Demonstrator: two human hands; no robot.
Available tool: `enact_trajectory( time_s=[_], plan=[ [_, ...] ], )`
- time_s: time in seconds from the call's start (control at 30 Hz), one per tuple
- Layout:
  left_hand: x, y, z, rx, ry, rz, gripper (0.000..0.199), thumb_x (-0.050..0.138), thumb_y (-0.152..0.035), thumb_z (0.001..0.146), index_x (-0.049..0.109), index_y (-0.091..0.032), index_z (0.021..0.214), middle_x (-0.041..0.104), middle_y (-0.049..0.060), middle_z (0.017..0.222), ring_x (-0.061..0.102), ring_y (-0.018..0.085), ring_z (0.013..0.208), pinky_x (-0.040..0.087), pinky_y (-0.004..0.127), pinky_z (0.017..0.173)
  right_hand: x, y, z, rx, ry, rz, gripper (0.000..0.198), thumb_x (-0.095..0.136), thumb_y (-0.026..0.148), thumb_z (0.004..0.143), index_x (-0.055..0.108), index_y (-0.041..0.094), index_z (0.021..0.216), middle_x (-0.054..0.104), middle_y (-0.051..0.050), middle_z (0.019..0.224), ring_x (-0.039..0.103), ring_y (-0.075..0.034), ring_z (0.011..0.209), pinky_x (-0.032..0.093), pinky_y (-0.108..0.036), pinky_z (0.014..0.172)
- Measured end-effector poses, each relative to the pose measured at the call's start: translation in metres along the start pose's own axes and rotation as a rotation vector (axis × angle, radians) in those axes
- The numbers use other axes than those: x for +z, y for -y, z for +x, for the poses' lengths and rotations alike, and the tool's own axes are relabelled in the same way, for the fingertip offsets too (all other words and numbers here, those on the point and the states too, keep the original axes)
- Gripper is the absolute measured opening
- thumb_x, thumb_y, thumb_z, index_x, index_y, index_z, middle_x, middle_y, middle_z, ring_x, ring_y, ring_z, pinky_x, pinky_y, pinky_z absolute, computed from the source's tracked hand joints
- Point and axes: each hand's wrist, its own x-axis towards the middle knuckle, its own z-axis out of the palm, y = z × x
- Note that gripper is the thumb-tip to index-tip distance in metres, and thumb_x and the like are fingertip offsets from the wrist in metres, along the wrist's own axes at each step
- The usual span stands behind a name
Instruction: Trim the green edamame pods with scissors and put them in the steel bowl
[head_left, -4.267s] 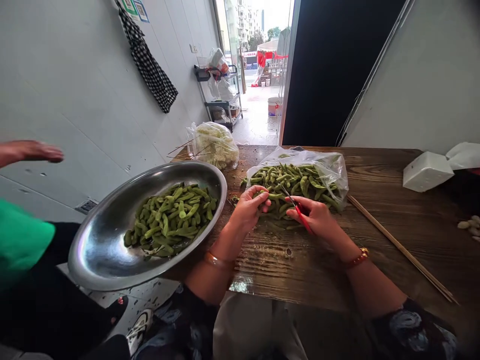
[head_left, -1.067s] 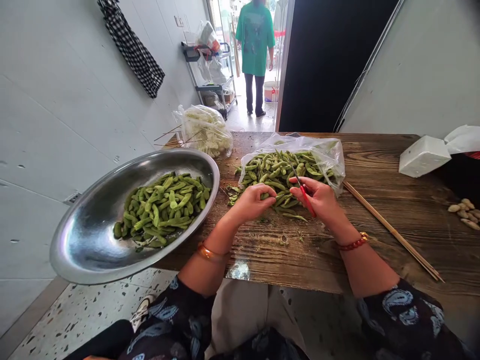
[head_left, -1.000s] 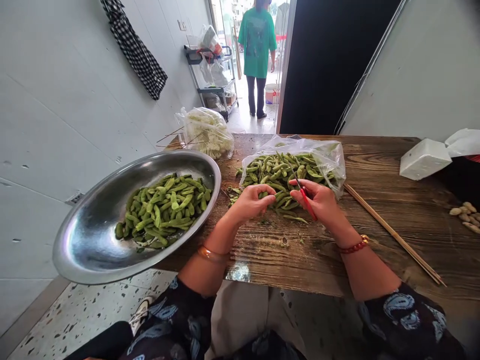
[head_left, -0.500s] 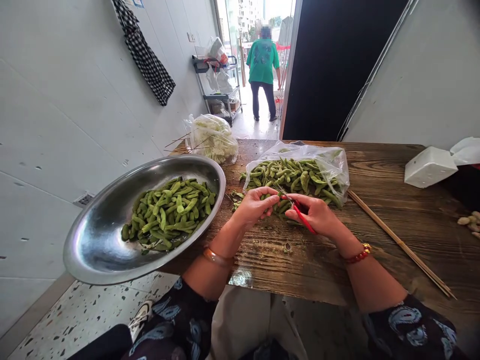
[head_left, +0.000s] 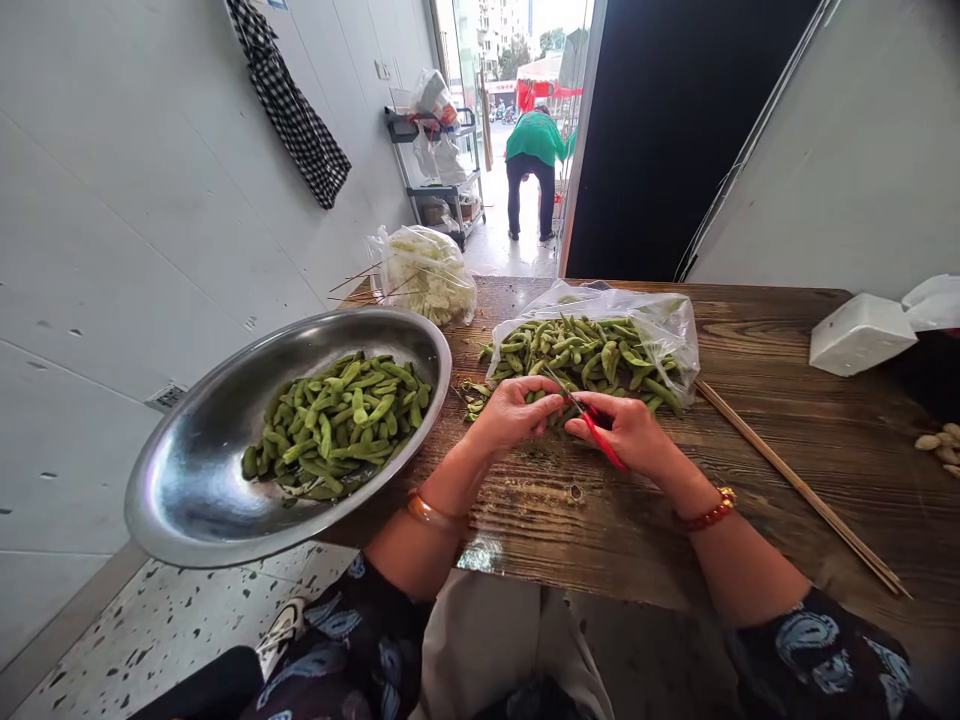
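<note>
My right hand is closed round red-handled scissors, whose blades point up and left. Right at the blades, my left hand pinches a green soybean pod that its fingers almost wholly hide. Behind both hands, a heap of soybean pods spills from a clear plastic bag. On the left, a wide steel basin holds a pile of pods. Small green trimmings lie on the wooden table by my left hand.
Thin wooden sticks lie on the table at right. A bag of pale vegetables sits behind the basin. A white box and peanuts are at far right. A person in green bends over in the doorway beyond a cart.
My right hand and the scissors have shifted slightly left, closer to my left hand's fingertips. The person in the doorway has gone from standing to bending over.
</note>
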Motion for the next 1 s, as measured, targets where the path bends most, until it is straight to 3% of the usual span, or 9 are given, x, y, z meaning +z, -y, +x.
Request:
enact_trajectory(
  time_s=[0.27,0.5,0.7,1.0],
  plan=[
    [0.0002,-0.0008,0.0012,0.027,-0.048,0.005,0.032,0.073,-0.040,0.071,0.066,-0.012,0.086,0.049,-0.005,0.051,0.039,0.003,0.041,0.023,0.016,0.038,-0.0023,0.0000,0.0009,0.006,0.011,-0.014,0.049,0.062,0.052,0.078,0.071,0.013,0.107,0.055,0.002,0.061,0.042,-0.011,0.055,0.036,-0.024,0.053],
    [-0.0040,-0.0004,0.0060,0.017,-0.196,-0.306,0.033,0.077,-0.036,0.065,0.058,-0.015,0.082,0.053,-0.005,0.060,0.040,0.003,0.041,0.022,0.015,0.035,-0.0056,0.0043,0.0008,0.043,-0.067,0.027,0.052,0.063,0.054,0.078,0.069,0.014,0.111,0.055,0.001,0.061,0.044,-0.012,0.055,0.037,-0.024,0.052],
    [-0.0061,-0.0019,0.0065,0.017,-0.192,-0.406,0.032,0.077,-0.030,0.065,0.058,-0.014,0.084,0.061,0.000,0.069,0.044,0.003,0.045,0.024,0.014,0.035,-0.0035,0.0027,0.0008,0.031,-0.083,-0.005,0.055,0.065,0.053,0.077,0.067,0.014,0.116,0.057,0.001,0.064,0.046,-0.012,0.057,0.041,-0.025,0.056],
    [0.0016,-0.0036,0.0024,-0.018,-0.157,-0.355,0.032,0.078,-0.030,0.065,0.057,-0.013,0.084,0.064,0.001,0.069,0.045,0.003,0.044,0.025,0.014,0.035,-0.0003,0.0030,0.0003,-0.018,-0.078,-0.029,0.054,0.064,0.052,0.078,0.066,0.014,0.115,0.060,-0.001,0.070,0.049,-0.013,0.059,0.045,-0.026,0.058]
  ],
)
